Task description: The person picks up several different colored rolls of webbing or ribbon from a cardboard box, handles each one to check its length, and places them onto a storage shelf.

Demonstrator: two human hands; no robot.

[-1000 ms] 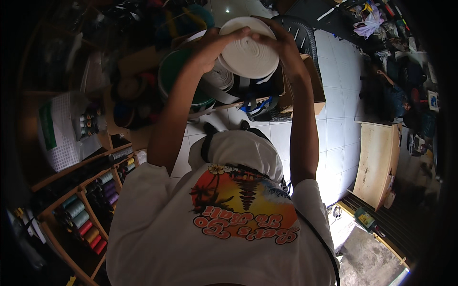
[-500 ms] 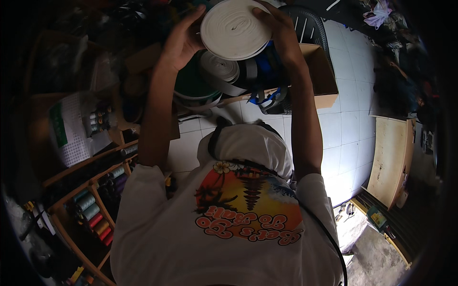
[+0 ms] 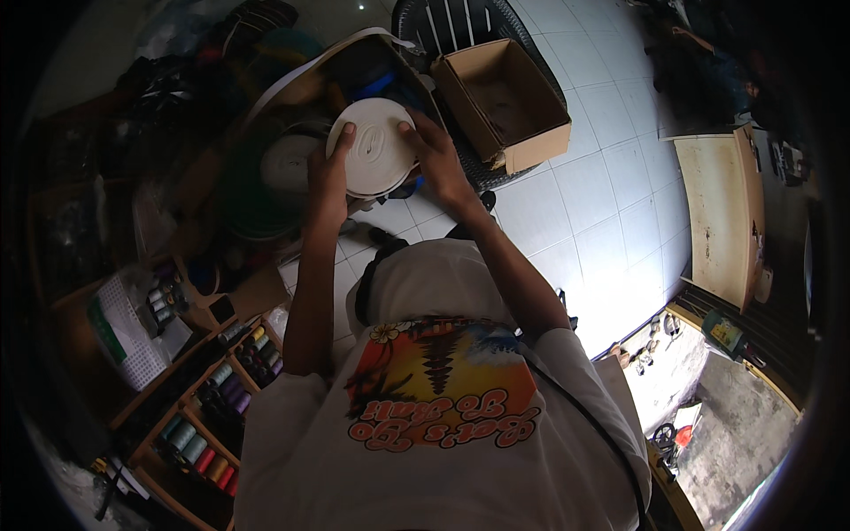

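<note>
Both my hands hold a flat, round roll of white webbing tape (image 3: 374,159) out in front of me, its coiled face turned up toward me. My left hand (image 3: 331,177) grips the left rim, thumb resting on the face. On the opposite rim, my right hand (image 3: 438,164) has its thumb on the coil, while its other fingers are mostly hidden. Another pale roll (image 3: 288,164) lies in shadow beside my left hand, over something dark green. Behind the held roll is a container with dark and blue things in it, partly covered.
To the right, an open cardboard box (image 3: 540,142) sits on a black chair (image 3: 540,53). Wooden racks with thread spools (image 3: 181,438) stand at lower left. A pale wooden panel (image 3: 713,212) is at the far right, past the white tiled floor (image 3: 584,203).
The roll, still in both hands, appears lower and closer to my body. The view has shifted, bringing more of the cardboard box and chair into sight.
</note>
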